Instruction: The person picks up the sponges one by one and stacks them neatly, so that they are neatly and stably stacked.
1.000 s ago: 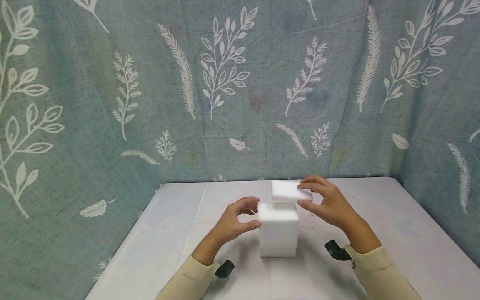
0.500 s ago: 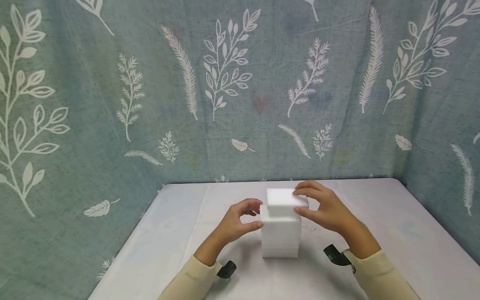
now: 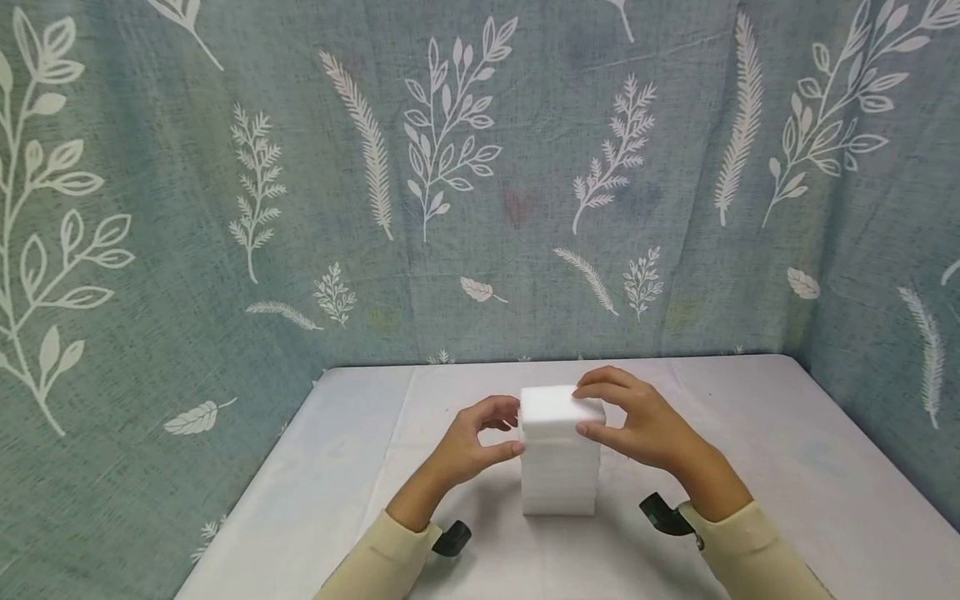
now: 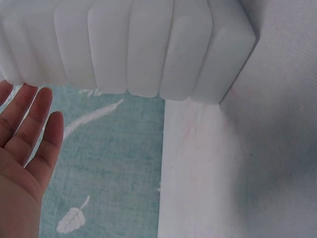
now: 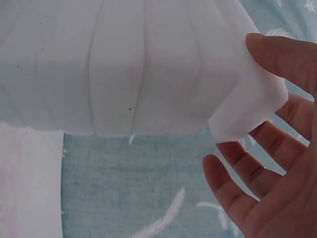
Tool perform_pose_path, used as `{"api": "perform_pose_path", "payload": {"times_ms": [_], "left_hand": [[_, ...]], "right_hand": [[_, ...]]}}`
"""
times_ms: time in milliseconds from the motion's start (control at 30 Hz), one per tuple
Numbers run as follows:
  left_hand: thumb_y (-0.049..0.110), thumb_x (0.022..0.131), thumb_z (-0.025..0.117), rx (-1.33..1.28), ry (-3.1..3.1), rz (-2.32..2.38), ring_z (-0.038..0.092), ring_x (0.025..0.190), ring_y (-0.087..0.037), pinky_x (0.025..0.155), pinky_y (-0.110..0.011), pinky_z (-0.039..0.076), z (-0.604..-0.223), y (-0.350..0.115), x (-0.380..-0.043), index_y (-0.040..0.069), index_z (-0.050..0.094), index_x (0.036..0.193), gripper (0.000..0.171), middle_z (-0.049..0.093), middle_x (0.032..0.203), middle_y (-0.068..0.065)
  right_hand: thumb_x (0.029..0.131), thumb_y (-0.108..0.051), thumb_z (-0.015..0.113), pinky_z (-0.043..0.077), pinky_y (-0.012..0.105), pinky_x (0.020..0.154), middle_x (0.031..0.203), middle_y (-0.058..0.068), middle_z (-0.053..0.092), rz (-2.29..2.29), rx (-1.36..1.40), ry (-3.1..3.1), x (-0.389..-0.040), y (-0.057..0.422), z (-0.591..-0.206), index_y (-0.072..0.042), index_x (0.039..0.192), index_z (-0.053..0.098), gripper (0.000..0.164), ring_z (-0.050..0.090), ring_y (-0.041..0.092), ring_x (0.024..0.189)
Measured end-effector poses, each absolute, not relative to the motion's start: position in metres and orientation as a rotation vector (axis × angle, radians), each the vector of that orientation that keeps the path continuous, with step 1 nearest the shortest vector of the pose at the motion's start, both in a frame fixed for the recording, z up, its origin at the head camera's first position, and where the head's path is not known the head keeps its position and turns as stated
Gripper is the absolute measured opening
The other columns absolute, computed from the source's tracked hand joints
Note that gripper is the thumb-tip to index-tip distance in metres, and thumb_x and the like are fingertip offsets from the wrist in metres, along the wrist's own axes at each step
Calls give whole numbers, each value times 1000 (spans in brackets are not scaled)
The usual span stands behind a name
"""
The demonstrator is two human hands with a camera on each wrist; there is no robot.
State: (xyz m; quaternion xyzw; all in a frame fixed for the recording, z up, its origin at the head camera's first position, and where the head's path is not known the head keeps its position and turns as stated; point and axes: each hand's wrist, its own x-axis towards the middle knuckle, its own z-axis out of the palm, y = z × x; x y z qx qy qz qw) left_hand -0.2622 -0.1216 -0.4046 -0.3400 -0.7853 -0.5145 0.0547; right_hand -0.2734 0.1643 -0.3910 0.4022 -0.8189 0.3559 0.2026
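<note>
A stack of several white sponge blocks [image 3: 558, 479] stands upright on the table. On its top lies one more white sponge block [image 3: 551, 407], roughly in line with those below and jutting slightly right. My right hand [image 3: 637, 423] pinches that block at its right end, thumb in front and fingers behind, as the right wrist view also shows for the top block [image 5: 255, 99]. At the stack's upper left is my left hand [image 3: 467, 443], thumb and fingertips at its side. In the left wrist view its fingers [image 4: 42, 124] are fairly straight against the stacked blocks [image 4: 148, 49].
A white cloth [image 3: 360, 442] covers the table. Green-blue fabric with white leaf prints [image 3: 517, 183] hangs behind and on both sides. Dark camera mounts stick out at the left wrist [image 3: 452, 539] and the right wrist [image 3: 664, 513].
My right hand has brought the top block down and to the left onto the stack, from slightly above and right of it. My left hand has stayed by the stack's left side.
</note>
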Motion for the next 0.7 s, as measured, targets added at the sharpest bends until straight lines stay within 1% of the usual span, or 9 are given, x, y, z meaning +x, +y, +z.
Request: {"api": "perform_pose_path", "payload": {"times_ms": [200, 300, 400, 500, 600, 700], "left_hand": [[8, 83, 74, -1032, -2387, -1559, 59, 104, -41, 90, -55, 48, -404, -121, -261, 0, 59, 122, 42, 66, 110, -12], [8, 83, 74, -1034, -2383, -1555, 59, 103, -41, 89, -54, 48, -404, -121, -262, 0, 59, 122, 43, 66, 109, -11], [7, 82, 74, -1035, -2382, -1561, 59, 103, -42, 89, -54, 48, -406, -122, -263, 0, 59, 122, 43, 66, 109, -11], [7, 82, 75, -1032, -2380, -1564, 59, 104, -41, 90, -54, 48, -417, -123, -272, 1, 58, 123, 44, 66, 110, -11], [9, 82, 76, -1027, -2380, -1549, 60, 105, -37, 90, -52, 48, -430, -126, -281, 5, 59, 124, 45, 66, 111, -7], [14, 83, 77, -1022, -2380, -1539, 61, 104, -28, 90, -47, 50, -437, -128, -286, 11, 59, 124, 45, 66, 110, 0]], "right_hand": [[80, -17, 82, 52, 33, 85, 120, -6, 58, 993, 1175, -2234, -273, 161, -391, -14, 112, 68, 35, 55, 15, 110], [79, -16, 83, 53, 37, 82, 119, -5, 58, 986, 1196, -2220, -273, 160, -391, -13, 111, 68, 36, 55, 16, 109], [78, -17, 84, 54, 37, 80, 118, -5, 58, 979, 1200, -2218, -273, 160, -391, -13, 112, 68, 38, 55, 16, 108], [77, -17, 84, 54, 34, 79, 118, -5, 58, 981, 1202, -2215, -273, 160, -391, -13, 112, 68, 39, 55, 16, 107], [76, -16, 85, 54, 32, 80, 118, -5, 58, 974, 1206, -2205, -273, 160, -392, -13, 112, 68, 39, 55, 16, 107], [77, -16, 84, 53, 32, 81, 118, -4, 58, 962, 1216, -2195, -274, 160, -392, -13, 111, 68, 38, 55, 17, 108]]}}
